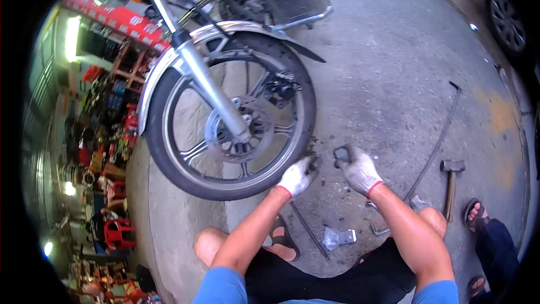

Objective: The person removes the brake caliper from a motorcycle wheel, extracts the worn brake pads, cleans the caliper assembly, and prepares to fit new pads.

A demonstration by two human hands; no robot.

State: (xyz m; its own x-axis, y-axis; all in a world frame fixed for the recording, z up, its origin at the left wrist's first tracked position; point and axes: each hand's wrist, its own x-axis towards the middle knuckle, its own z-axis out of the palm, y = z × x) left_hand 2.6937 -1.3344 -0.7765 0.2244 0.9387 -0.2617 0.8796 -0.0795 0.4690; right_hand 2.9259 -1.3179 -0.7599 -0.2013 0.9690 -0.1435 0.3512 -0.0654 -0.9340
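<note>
My left hand (298, 175), in a white glove with dark fingertips, is closed beside the lower edge of the front tire (226, 190); what it holds, if anything, is unclear. My right hand (356, 167), gloved alike, grips a small dark rectangular part (341, 153) just right of it. Before me stands a motorcycle's front wheel with silver fork (208, 87), spoked rim and brake disc (254, 143). A black brake caliper (286, 89) hangs at the rim's right side.
A thin rod (309, 231), plastic packet (332, 239), long bar (427, 157) and sledgehammer (452, 166) lie around me. Another person's sandalled foot (477, 211) is at right, a car wheel (503, 19) upper right. Cluttered shop goods and red chairs (118, 231) fill the left.
</note>
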